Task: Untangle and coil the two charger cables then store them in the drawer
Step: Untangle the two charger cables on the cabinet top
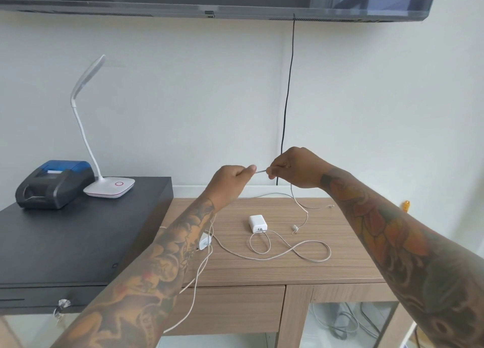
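Observation:
Both hands are raised above the wooden desk [262,271]. My left hand [231,177] and my right hand [293,168] pinch a short stretch of white cable [260,171] taut between them. From my right hand the cable drops to the desk. A white square charger [257,223] lies mid-desk with its cable in loose loops [296,252]. A smaller white plug [204,241] sits beside my left forearm, and its cable [193,292] hangs over the desk's front edge. The closed drawer [230,309] is below the desktop.
A black cash drawer [65,243] stands on the left with a receipt printer [52,184] and a white desk lamp [110,186] on it. A black cord [286,98] runs down the wall from the screen above. More cables lie below the desk at the right.

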